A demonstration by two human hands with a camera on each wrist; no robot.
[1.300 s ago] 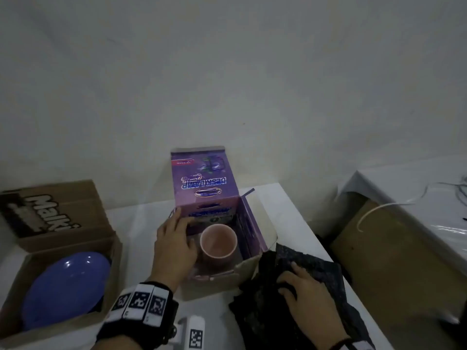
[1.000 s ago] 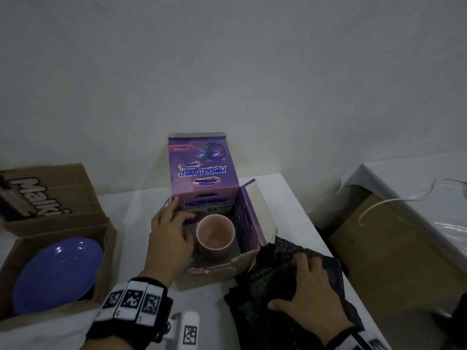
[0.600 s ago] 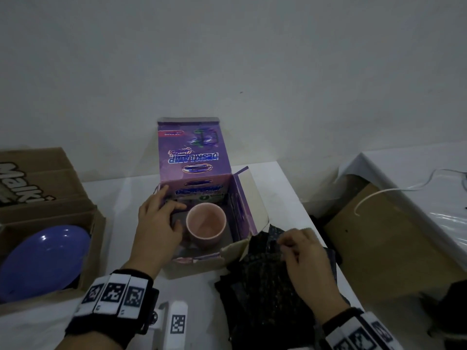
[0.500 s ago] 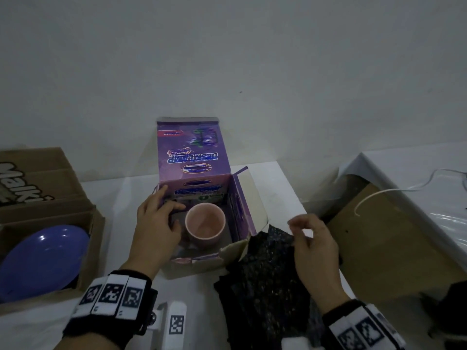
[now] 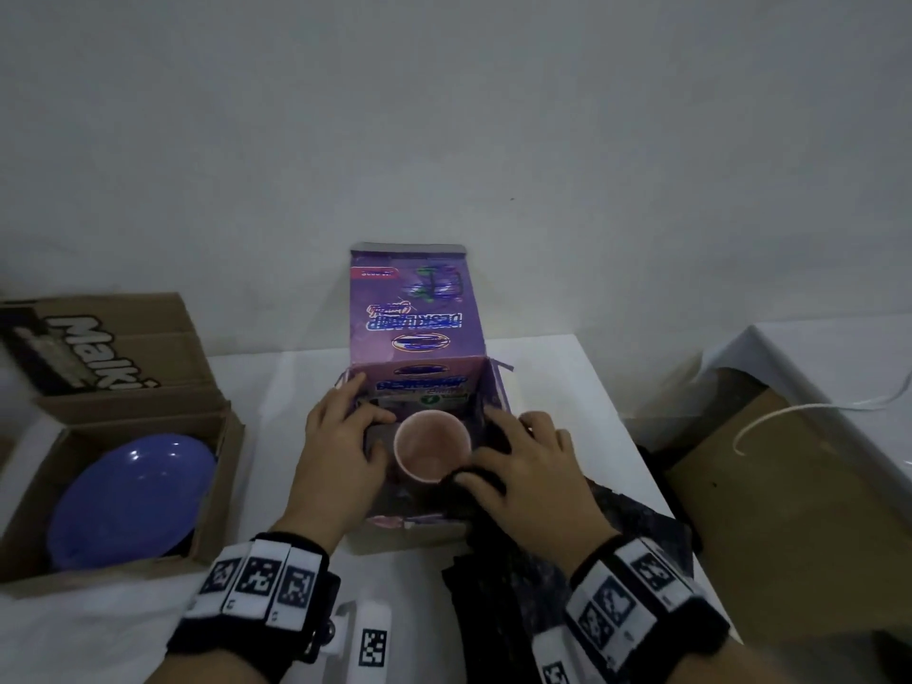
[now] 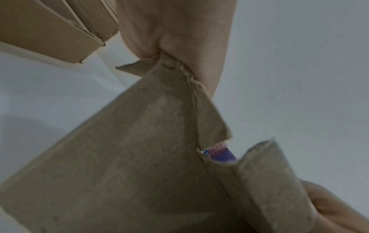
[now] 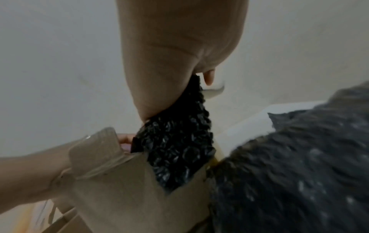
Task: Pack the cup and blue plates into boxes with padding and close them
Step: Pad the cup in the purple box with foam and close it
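A pink cup [image 5: 432, 451] stands upright inside the open purple box [image 5: 419, 338] at the table's middle. My left hand [image 5: 365, 412] grips the box's left wall, thumb inside; in the left wrist view the grey cardboard wall [image 6: 139, 157] sits under the palm [image 6: 175, 31]. My right hand [image 5: 493, 451] holds black bubble wrap [image 5: 543, 560] and pushes one end down into the box, right of the cup. The right wrist view shows that wrap [image 7: 177, 141] hanging from the hand [image 7: 179, 47] into the box. A blue plate [image 5: 128, 496] lies in a brown box [image 5: 222, 486] at the left.
The brown box's printed flap [image 5: 98, 348] stands open behind the plate. More black wrap [image 5: 641, 525] lies by the table's right edge. Beyond a gap at the right are brown cardboard [image 5: 740, 486] and a white-covered table [image 5: 839, 367] with a white cable [image 5: 789, 412].
My right hand lifted an end of the black bubble wrap off the table and carried it left into the purple box beside the cup. The left hand stayed on the box's wall.
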